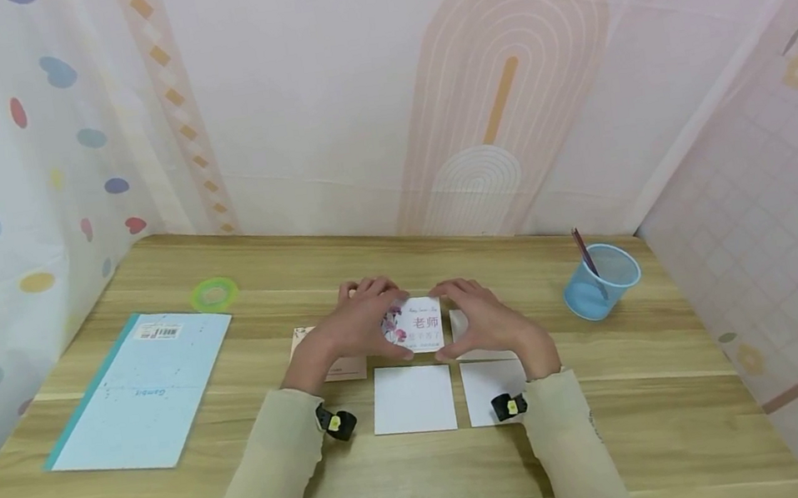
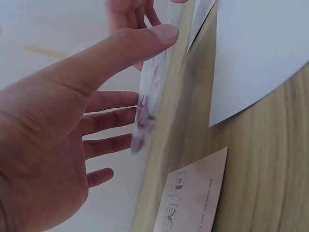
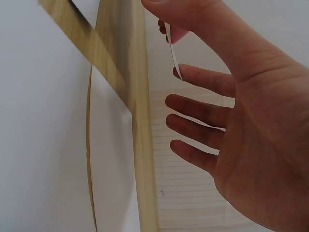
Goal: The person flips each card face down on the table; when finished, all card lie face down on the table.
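Note:
A square greeting card point(image 1: 420, 322) with purple flowers and pink Chinese characters spans the gap between both hands. My left hand point(image 1: 359, 321) grips its left side, thumb at the near edge and fingertips at the far edge. At its right side, my right hand point(image 1: 488, 321) holds it the same way. The right wrist view shows the card's thin edge point(image 3: 173, 53), slightly bowed, between thumb and index finger. Below the left hand lies a pinkish printed card point(image 2: 193, 195), partly hidden in the head view. A pale card point(image 1: 459, 325) lies partly under the right hand.
Two blank white cards point(image 1: 413, 398) lie side by side nearer the body. On the left are a light blue notebook point(image 1: 145, 392) and a green tape roll point(image 1: 214, 294). A blue mesh pen cup point(image 1: 595, 299) holding pens stands at right. Patterned curtains enclose the table.

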Available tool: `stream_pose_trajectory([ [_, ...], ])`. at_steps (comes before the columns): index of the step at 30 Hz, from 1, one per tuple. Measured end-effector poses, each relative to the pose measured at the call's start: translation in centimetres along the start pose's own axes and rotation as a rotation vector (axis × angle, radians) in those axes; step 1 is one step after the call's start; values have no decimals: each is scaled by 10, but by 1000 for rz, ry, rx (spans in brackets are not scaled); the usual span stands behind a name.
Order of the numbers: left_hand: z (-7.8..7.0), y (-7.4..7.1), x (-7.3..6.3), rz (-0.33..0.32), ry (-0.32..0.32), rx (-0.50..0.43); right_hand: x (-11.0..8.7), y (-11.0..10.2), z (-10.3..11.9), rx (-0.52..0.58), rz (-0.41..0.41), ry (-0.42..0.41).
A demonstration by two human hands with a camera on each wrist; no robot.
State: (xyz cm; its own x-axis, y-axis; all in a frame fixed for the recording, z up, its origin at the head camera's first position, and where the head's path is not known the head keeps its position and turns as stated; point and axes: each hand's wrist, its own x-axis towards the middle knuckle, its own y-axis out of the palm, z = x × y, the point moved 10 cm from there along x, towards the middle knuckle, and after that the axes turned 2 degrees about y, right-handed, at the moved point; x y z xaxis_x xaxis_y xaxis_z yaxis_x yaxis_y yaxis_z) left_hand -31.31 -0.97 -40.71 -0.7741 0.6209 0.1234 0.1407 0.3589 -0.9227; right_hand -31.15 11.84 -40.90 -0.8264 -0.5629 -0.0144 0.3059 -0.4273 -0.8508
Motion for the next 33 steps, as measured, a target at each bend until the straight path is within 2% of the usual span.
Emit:
stream_pose_trajectory([
  [7, -2, 2, 1, -5, 3, 19, 0, 0, 2, 10, 5, 1],
  [13, 0, 0, 1, -21, 1, -4, -1, 0, 1, 35, 15, 19],
  [18, 1, -5, 0, -66, 10, -159, -1, 4, -5, 63, 32, 59],
  [24, -8, -17, 0, -137, 117, -406, 1, 5, -3, 67, 31, 38],
  [28, -12, -18, 0, -123, 140, -528, 1, 3, -2, 59, 22, 32],
  [33, -11, -14, -1, -92, 115, -566, 1, 2, 1, 70, 10, 8],
])
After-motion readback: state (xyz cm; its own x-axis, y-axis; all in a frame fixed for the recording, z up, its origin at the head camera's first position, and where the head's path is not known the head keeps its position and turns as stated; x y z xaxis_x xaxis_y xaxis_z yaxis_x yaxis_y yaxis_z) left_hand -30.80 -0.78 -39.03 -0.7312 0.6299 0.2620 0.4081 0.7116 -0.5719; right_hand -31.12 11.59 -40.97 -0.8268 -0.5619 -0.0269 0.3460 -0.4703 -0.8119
